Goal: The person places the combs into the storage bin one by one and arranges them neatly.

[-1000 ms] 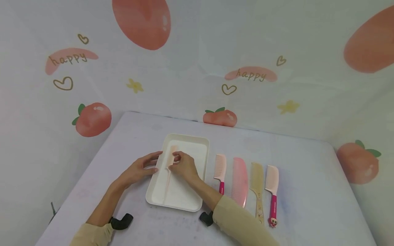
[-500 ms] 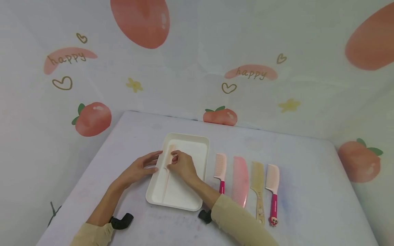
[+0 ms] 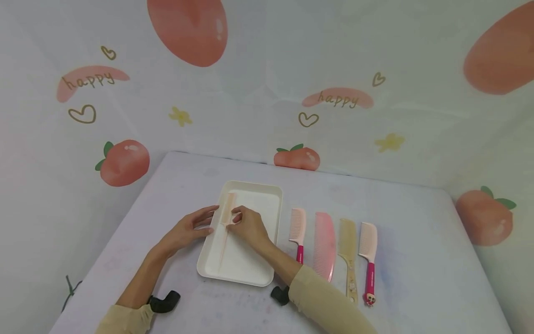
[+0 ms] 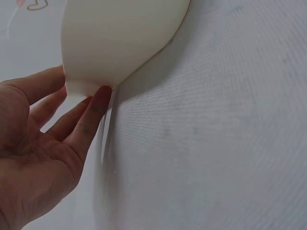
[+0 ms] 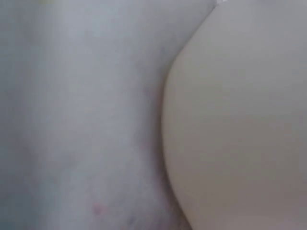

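Note:
A pale pink rat-tail comb (image 3: 228, 204) lies lengthwise along the left side of a white tray (image 3: 258, 278), its thin tail pointing toward the near edge. My right hand (image 3: 250, 226) reaches over the tray and pinches the comb near where teeth meet tail. From the left, my left hand (image 3: 185, 232) rests its fingertips against the tray's side wall. The left wrist view shows those extended fingers (image 4: 96, 112) touching the tray's outer wall (image 4: 120, 38). Only the tray's outer side (image 5: 240, 120) and the tabletop fill the right wrist view.
Right of the tray, a row holds a small pink comb (image 3: 298, 225), a wide pink comb (image 3: 326, 241), a yellowish comb (image 3: 348, 236) and a pink comb with a magenta handle (image 3: 370, 278). The right forearm covers part of the row. A printed backdrop (image 3: 250, 102) stands behind the table.
The comb has shifted slightly left and away inside the tray, so more of its toothed part shows past the right fingers. The left hand stays on the tray's side.

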The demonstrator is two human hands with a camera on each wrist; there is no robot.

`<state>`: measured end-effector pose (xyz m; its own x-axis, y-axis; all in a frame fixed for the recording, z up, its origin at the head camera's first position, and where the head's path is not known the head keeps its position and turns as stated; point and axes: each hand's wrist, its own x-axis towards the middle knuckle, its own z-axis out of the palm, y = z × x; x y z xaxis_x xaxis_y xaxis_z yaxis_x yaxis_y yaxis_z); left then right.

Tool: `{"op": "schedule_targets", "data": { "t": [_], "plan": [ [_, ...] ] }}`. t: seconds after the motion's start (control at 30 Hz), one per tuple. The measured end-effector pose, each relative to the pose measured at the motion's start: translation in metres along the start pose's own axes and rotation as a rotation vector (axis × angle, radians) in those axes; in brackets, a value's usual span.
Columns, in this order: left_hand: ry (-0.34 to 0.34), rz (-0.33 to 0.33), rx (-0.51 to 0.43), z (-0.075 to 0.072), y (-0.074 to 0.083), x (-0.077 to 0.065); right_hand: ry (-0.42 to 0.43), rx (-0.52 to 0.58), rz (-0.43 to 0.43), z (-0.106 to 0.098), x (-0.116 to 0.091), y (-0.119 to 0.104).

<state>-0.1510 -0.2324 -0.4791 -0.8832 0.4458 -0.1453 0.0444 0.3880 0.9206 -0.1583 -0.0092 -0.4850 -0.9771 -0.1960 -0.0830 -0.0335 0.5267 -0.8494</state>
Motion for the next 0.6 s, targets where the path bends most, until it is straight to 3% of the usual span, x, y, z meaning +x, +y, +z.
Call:
{"op": "schedule_targets", "data": {
  "t": [0.6],
  "plan": [
    [-0.023,0.027,-0.005,-0.002,-0.004,0.002,-0.139,0.305,-0.067,-0.045,-0.02,0.005]
  ]
}}
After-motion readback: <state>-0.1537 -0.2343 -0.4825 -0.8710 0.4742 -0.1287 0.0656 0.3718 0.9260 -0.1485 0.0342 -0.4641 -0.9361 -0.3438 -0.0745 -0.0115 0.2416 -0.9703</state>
